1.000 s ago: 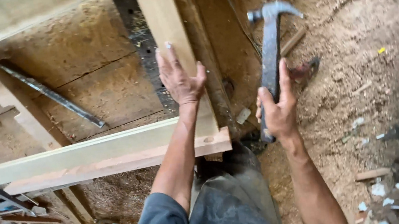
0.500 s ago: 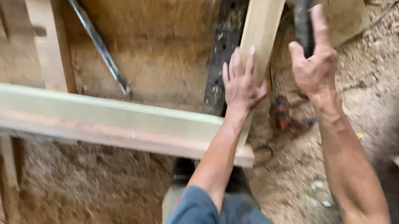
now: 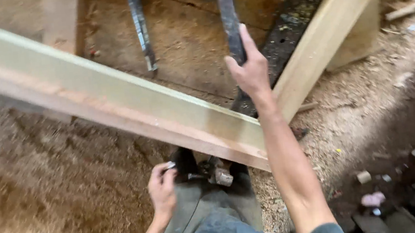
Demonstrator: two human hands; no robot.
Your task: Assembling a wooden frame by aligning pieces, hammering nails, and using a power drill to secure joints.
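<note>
— Pale wood: the long beam cuts across the head view from upper left down to lower centre, where it meets the upright post. What differs from a moment back?

— The left hand has come off the post. It lay flat on the timber a second ago; now it sits low, below the beam, by the person's knee in grey trousers.

— And its fingers?

— Curled in, pinching something small and pale between thumb and forefinger. Too small to say what it is.

— The right hand?

— Still raised, wrapped around the dark handle of the hammer. Fingers closed on the grip, forefinger stretched up along it. The head of the hammer runs to the top edge of the picture, above the dark board beside the post.

— So what do you make of the change?

— My guess: the timber is no longer being steadied by hand, and the left is busy with that small piece instead. The hammer is well apart from the left fingers, with the beam between them.

— Anything else near?

— A metal bar lies on the plywood floor, and sawdust is heaped to the left.
</note>
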